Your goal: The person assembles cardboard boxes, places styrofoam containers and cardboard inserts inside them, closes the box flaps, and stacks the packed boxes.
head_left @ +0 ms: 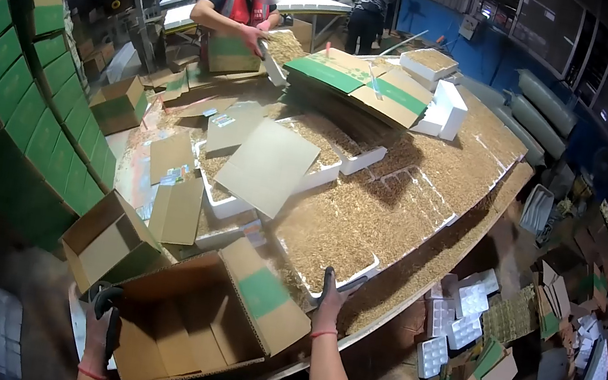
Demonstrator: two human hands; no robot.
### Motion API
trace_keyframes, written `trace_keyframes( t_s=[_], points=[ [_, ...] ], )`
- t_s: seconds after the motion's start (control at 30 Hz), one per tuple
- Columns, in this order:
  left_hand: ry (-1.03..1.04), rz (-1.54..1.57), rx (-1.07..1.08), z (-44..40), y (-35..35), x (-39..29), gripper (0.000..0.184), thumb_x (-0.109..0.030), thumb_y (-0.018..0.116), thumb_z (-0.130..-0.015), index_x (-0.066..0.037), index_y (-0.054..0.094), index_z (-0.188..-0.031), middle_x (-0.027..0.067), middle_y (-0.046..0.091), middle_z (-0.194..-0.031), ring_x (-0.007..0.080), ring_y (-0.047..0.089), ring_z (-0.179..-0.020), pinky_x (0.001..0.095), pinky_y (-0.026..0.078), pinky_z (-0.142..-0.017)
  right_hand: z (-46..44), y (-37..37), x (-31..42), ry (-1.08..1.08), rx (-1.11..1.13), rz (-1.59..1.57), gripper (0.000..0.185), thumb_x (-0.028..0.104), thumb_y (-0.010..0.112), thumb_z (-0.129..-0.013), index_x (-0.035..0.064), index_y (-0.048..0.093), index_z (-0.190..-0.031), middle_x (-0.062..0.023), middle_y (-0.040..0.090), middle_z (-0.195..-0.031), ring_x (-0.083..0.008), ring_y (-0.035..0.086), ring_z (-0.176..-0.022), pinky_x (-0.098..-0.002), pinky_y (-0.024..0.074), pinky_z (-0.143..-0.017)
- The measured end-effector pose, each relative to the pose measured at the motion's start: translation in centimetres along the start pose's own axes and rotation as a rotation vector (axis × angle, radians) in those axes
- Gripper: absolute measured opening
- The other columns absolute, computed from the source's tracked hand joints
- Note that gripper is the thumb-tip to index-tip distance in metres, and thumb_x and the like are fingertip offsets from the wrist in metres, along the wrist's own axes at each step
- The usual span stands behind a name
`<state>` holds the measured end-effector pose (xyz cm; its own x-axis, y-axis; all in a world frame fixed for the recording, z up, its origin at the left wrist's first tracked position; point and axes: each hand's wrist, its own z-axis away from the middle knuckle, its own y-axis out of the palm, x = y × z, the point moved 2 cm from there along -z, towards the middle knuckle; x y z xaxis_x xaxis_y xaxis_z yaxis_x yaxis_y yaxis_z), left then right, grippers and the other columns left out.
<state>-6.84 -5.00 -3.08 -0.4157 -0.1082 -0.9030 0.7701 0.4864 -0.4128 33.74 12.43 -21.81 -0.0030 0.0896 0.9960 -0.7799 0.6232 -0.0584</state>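
Observation:
An open, empty cardboard box [191, 323] with a green band on its raised flap leans at the front of the table. My left hand [101, 317], in a dark-palmed glove, has its fingers wrapped on the box's left edge. My right hand [332, 298], also gloved, is at the near corner of a white tray [372, 264] filled with brown shavings, thumb up and fingers at the rim. A flat cardboard sheet [268, 167] lies over other white trays behind the box.
Stacked green-banded boxes [23, 106] rise on the left. Across the table a co-worker [242, 5] in a red vest holds a white tray [282, 51]. Large carton flaps [361, 80] lie at the back. Egg trays and cardboard scraps [466, 319] litter the right floor.

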Motion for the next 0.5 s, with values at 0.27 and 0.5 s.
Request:
trace_keyframes(
  t_s=[0.27, 0.5],
  points=[
    [-0.202, 0.093, 0.055, 0.0, -0.2, -1.1, 0.030, 0.002, 0.049, -0.077, -0.006, 0.062, -0.103, 0.0059, 0.056, -0.089, 0.0143, 0.054, -0.069, 0.0251, 0.043, -0.063, 1.9, -4.6, 10.0, 0.378, 0.408, -0.768, 0.050, 0.020, 0.062, -0.090, 0.0052, 0.043, -0.133, -0.0125, 0.055, -0.123, -0.0269, 0.058, -0.110, -0.0417, 0.0508, -0.092],
    [-0.258, 0.179, 0.180, -2.2, 0.2, -4.1, 0.048, 0.003, 0.038, -0.073, -0.011, 0.055, -0.115, 0.0062, 0.053, -0.082, 0.0103, 0.048, -0.050, 0.0232, 0.038, -0.043, -2.7, -8.1, 17.5, -0.085, 0.930, -0.306, 0.075, 0.018, 0.083, -0.068, 0.0005, 0.048, -0.132, -0.0157, 0.055, -0.128, -0.0266, 0.053, -0.120, -0.0373, 0.0417, -0.103]
  ],
)
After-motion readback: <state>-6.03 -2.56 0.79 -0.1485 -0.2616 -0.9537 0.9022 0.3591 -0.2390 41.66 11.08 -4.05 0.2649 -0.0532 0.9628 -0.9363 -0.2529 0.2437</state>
